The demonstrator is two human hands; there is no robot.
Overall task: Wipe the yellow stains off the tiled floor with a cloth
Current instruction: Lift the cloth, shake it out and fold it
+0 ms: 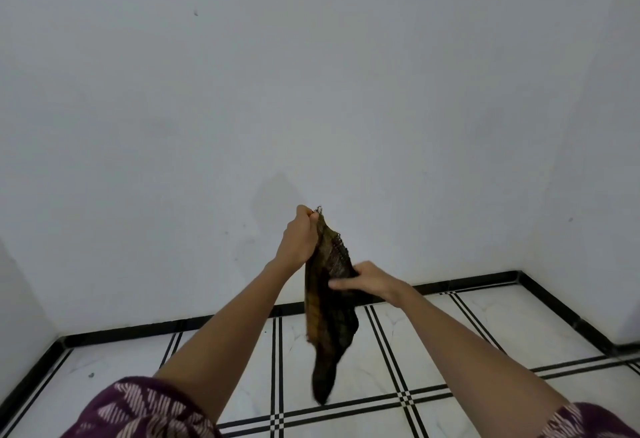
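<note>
Cloth (329,320) is up in the air, well clear of the tiled floor (502,326), hanging long and bunched in front of the wall (346,91). Up top the left hand (300,238) has it, fingers (305,210) curled tight, pinching the upper corner. Lower down the right hand (369,280) has its fingers (341,284) closed round the cloth's middle.

Risks, as we judge them:
- The cloth's roped up, so if it goes down like that only a narrow ridge meets the tile. That would prob smear more than lift.
- One strip already looks yellow-brown, so it could put muck back on white tile.
- The top edge looks frayed and may shed threads.
- We're looking mostly at wall w/ no stain in view, so a wipe from here could land on the wrong spot.
- It's a small pinch up top. If it slips, the cloth drops in a heap.

Count:
- 1 cloth
- 2 hands, both on it
- 2 patterned sleeves (138,413)
- 0 yellow stains in view
- 1 dark speck (91,375) on the floor, far left
- 1 black skirting (138,332) running along the wall's foot
- Tiles are cut off by the frame, so there's no fair count.
</note>
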